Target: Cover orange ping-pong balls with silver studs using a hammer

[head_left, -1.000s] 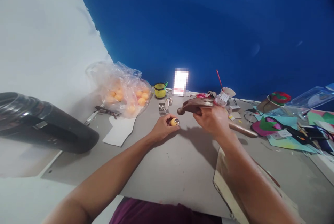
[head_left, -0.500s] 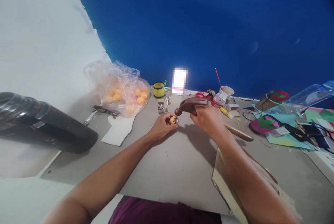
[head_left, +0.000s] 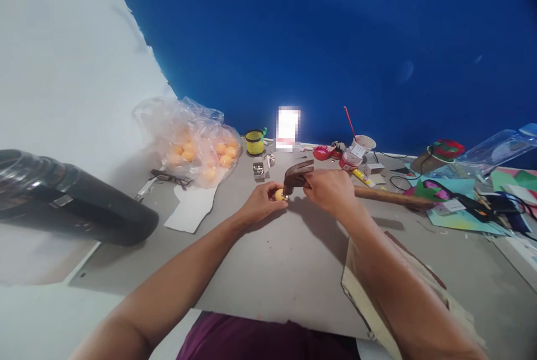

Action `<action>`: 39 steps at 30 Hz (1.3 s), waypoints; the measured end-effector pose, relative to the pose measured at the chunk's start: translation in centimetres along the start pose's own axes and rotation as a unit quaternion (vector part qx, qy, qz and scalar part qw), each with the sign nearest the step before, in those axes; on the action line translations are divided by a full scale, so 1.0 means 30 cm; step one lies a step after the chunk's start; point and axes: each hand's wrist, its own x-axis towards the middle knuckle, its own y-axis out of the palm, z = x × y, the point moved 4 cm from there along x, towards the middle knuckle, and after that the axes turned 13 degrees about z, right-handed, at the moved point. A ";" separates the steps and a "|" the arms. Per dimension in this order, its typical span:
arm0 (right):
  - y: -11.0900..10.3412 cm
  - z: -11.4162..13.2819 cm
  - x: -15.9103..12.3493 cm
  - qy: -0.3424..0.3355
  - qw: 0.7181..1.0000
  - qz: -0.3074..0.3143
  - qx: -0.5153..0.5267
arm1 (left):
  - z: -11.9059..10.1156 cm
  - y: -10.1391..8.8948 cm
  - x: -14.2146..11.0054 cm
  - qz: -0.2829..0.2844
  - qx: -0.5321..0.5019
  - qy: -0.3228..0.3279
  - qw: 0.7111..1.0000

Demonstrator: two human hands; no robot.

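Between its fingers, my left hand (head_left: pixel 262 203) pinches a small orange-yellow ball (head_left: pixel 279 195) low over the grey table. Something small and shiny shows on the ball's right side, partly covered by the hammer's head. My right hand (head_left: pixel 331 191) is wrapped round a claw hammer (head_left: pixel 394 197) close to its head, with the wooden handle reaching out to the right. The hammer's face is at the ball, seemingly touching it. A small silvery box (head_left: pixel 258 171) and another shiny piece (head_left: pixel 269 159) lie just beyond my left hand.
Left stand a dark bottle (head_left: pixel 79 197), glasses (head_left: pixel 171 177) and a plastic bag (head_left: pixel 184 119) of orange balls. Behind are a yellow cup (head_left: pixel 255 143) and a bright screen (head_left: pixel 288 125). On the right are a white cup (head_left: pixel 364 144), coloured papers (head_left: pixel 459 186) and a cloth (head_left: pixel 361 287) beneath my forearm.
The hammer's head has come down onto the ball, and its handle has swung up and to the right. My left hand keeps its hold with little movement.
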 end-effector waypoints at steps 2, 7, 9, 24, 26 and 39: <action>-0.014 -0.014 -0.006 0.038 0.999 -0.035 0.009 | 0.001 -0.004 -0.001 0.002 -0.009 0.000 1.000; -0.022 -0.014 -0.011 0.068 0.996 -0.049 0.027 | 0.015 -0.011 0.006 0.024 -0.099 0.026 0.994; -0.008 0.002 -0.004 0.025 0.999 -0.011 0.026 | 0.022 -0.010 0.010 0.032 -0.126 0.032 0.991; -0.012 -0.008 -0.004 0.031 0.999 0.010 0.028 | 0.035 -0.014 0.016 0.017 -0.092 0.043 0.995; -0.023 -0.018 -0.010 0.065 0.997 -0.015 0.040 | 0.037 -0.016 0.018 0.011 -0.097 0.047 0.994; 0.042 -0.131 0.053 0.103 0.986 0.070 0.110 | 0.033 -0.007 0.005 -0.009 -0.165 0.024 0.986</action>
